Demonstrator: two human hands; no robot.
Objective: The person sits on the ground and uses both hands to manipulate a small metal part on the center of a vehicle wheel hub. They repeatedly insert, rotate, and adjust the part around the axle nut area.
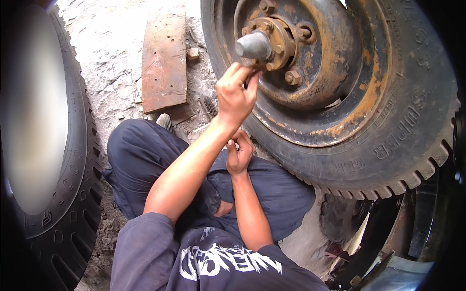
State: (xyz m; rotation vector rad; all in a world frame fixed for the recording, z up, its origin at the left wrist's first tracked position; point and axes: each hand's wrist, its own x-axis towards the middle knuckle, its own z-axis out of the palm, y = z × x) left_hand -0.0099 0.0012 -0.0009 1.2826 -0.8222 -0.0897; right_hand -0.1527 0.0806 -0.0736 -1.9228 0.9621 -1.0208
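Left hand (237,92) by the rusty wheel hub (274,41), right hand (241,152) below

Bright light floods the upper left, washing the ground (111,48) almost white and putting a warm glare on the left forearm (188,166), while the trousers (141,150) sink into dark tones. The wheel (340,63) is mostly crisp, with a soft shine on its hub (255,46), but a pale, blurred haze fills the opening of the left-hand tire (77,179). Fisheye distortion bows the board (165,53), and black shading swallows the corners.
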